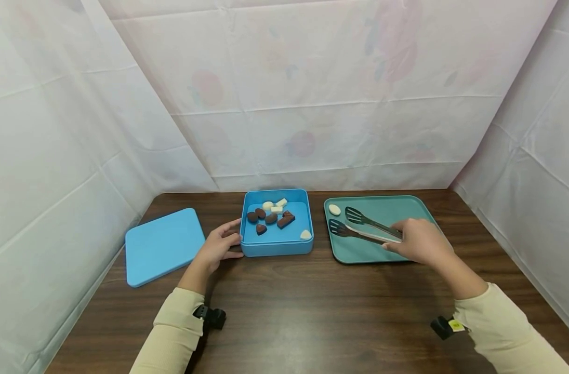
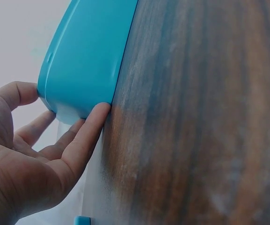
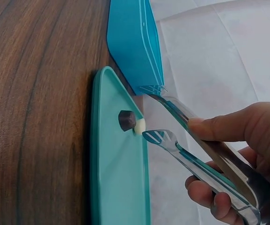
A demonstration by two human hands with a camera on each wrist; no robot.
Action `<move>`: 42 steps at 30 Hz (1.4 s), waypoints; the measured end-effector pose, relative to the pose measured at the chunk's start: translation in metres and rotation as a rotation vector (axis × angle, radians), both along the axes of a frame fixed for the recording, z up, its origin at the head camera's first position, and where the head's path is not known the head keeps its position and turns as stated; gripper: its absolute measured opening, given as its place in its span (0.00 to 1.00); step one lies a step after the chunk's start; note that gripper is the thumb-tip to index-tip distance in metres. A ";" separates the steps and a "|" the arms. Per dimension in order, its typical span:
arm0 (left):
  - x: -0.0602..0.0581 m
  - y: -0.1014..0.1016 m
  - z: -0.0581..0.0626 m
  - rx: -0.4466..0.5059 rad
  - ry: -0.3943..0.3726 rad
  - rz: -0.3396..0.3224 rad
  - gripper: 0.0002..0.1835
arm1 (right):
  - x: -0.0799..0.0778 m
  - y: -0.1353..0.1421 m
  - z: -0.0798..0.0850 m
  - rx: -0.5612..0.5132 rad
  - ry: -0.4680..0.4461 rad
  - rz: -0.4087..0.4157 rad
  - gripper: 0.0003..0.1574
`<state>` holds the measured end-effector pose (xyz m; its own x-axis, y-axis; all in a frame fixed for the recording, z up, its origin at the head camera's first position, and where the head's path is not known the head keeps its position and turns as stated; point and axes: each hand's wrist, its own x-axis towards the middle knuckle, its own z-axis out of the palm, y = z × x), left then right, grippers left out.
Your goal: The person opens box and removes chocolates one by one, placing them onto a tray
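Sleeves (image 1: 513,332): 4, 7 o'clock.
Left hand (image 1: 216,248): spread, touching box (image 1: 276,250) at 9 o'clock.
Tray (image 1: 392,206), 10 o'clock: pale piece (image 1: 334,210), dark piece (image 3: 127,120).
Right hand (image 1: 421,241): gripping tongs (image 1: 361,235).
Tongs: ends apart; likely pickup stage, calling for a squeeze.

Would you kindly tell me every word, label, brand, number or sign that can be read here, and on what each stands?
Readable text: none.
Yellow label by the right wrist: any marks are too small and blurred to read.
Blue box, blue lid, green tray and tongs: no lettering visible.
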<state>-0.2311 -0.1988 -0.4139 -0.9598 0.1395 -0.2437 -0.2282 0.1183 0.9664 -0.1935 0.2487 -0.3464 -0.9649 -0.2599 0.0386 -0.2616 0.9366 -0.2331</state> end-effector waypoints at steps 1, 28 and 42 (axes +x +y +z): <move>0.000 0.000 0.000 0.002 -0.002 0.000 0.32 | 0.000 -0.001 0.001 0.000 -0.001 0.005 0.33; -0.001 0.000 -0.001 0.000 0.006 0.000 0.32 | -0.008 -0.056 0.040 0.091 0.010 0.114 0.33; -0.002 -0.001 -0.003 -0.008 -0.003 0.004 0.32 | -0.029 -0.093 0.047 0.166 0.031 0.173 0.26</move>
